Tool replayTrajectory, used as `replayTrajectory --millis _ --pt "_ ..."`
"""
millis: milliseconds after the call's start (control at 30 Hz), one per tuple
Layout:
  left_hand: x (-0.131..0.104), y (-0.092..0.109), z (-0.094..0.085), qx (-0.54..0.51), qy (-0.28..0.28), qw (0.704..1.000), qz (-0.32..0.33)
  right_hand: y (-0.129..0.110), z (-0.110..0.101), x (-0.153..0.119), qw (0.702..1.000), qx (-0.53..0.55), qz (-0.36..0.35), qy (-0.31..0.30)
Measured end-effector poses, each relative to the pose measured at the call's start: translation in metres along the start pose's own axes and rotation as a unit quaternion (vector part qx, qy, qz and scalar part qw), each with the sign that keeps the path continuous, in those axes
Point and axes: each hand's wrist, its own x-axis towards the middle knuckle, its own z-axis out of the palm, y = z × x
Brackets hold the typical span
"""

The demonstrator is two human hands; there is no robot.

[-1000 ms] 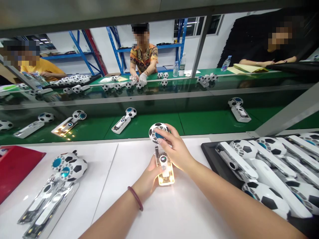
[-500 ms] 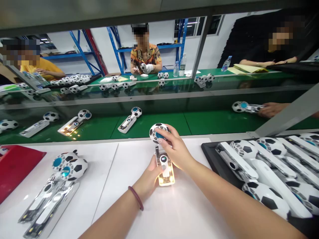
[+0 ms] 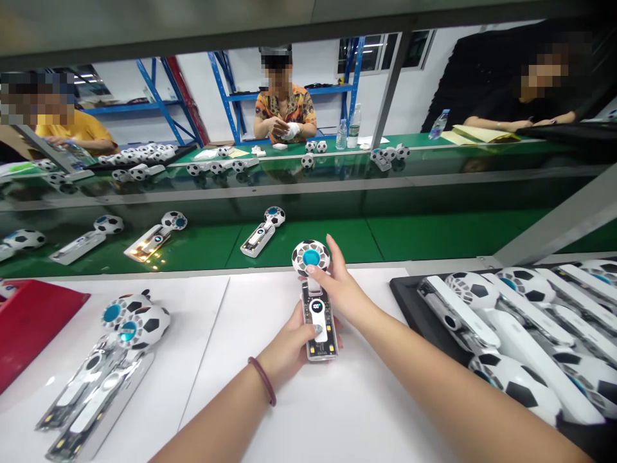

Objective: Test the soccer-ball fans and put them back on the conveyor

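Note:
Over the white tabletop I hold a handheld fan [image 3: 322, 347] with a soccer-ball head and a see-through body. A circuit board shows inside, and the round display reads 100. My left hand [image 3: 294, 339] is wrapped round the body, its thumb on the button below the display. At the neck and ball, my right hand [image 3: 343, 283] grips with the thumb in front; the index finger sticks up beside the ball and the other fingers are hidden behind. The ball's blue centre faces me. The body lamps look unlit.
Two similar fans [image 3: 103, 386] lie at left, near a red bin [image 3: 41, 321]. A black tray [image 3: 409, 308] of fans stands at right. Several fans [image 3: 260, 236] lie on the green conveyor belt [image 3: 328, 238] beyond the table edge. Co-workers sit opposite, behind a metal post [image 3: 544, 218].
The lamps in the held fan went dark. My right fingers moved off the ball's front, uncovering its blue centre. Fans on the belt shifted right. A co-worker's hand with a fan left at right.

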Motion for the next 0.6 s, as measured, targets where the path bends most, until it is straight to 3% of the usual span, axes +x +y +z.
replayTrajectory --millis 100,233,600 --pt "0.001 0.001 0.000 0.001 0.011 1.000 -0.002 -0.002 0.003 -0.002 0.994 0.059 0.091 -0.033" --pt "0.001 0.001 -0.001 0.001 0.026 1.000 -0.001 -0.006 0.005 -0.006 0.979 0.041 0.179 -0.087" --pt "0.000 0.001 -0.002 0.007 0.007 1.000 0.003 0.005 -0.003 -0.002 0.973 0.088 0.168 -0.128"
